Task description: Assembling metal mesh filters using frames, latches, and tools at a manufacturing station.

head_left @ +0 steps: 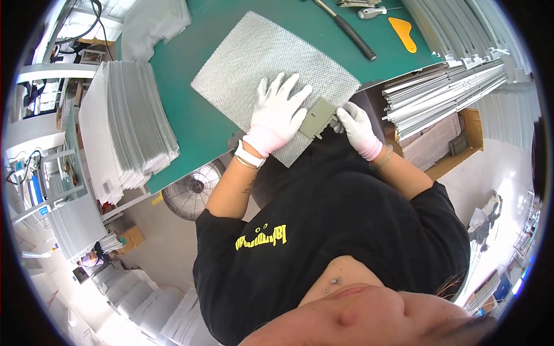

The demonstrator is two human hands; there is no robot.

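A silver mesh sheet [254,57] lies slanted on the green table, one corner reaching past the near edge toward my body. My left hand [278,112], in a white glove with a pink cuff, rests flat on it with the fingers spread. The left thumb reaches the side of an olive-green flat plate [316,119] with small notches and tabs, placed over the sheet's near right edge. At the plate's right edge, my gloved right hand [359,130] has its fingers closed on it. The undersides of plate and sheet are hidden there.
On the green table [202,34] lie a black-handled tool [353,37], a screwdriver [372,12] and an orange scraper [403,34]. Stacked mesh sheets [130,121] stand left. Metal strips [444,92] are piled right, above a cardboard box [470,130]. A fan [195,187] stands below the table.
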